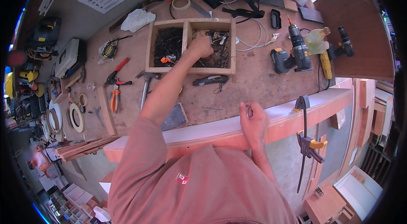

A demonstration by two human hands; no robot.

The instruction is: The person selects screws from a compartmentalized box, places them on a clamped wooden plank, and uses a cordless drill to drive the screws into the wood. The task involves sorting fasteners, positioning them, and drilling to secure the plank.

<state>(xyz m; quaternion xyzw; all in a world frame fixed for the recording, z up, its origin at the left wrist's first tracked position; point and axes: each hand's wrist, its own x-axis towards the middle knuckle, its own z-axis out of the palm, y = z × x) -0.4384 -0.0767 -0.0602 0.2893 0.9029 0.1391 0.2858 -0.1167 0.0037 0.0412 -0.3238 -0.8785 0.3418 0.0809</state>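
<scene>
While the left hand (200, 47) digs in the right compartment of a two-compartment wooden tray (190, 22), the right hand (253, 119) rests on a clamped white-topped board (280, 116).

From left to right: two tape rolls (77, 117) lie at the bench's left end, then two red-handled pliers (115, 80), one hammer (145, 86), and the tray, whose left half holds dark screws (167, 41) and whose right half holds mixed dark fasteners (218, 50). The left hand's fingers are curled down into that pile; whether they pinch anything cannot be told. One utility knife (210, 80) lies just below the tray. The right hand is loosely closed, thumb and fingers together, perhaps on something small, though it is hidden. Further right stand two cordless drills (292, 52) and one bar clamp (306, 139). Picking well probably means spreading the pile with fingertips and lifting one piece clear.
</scene>
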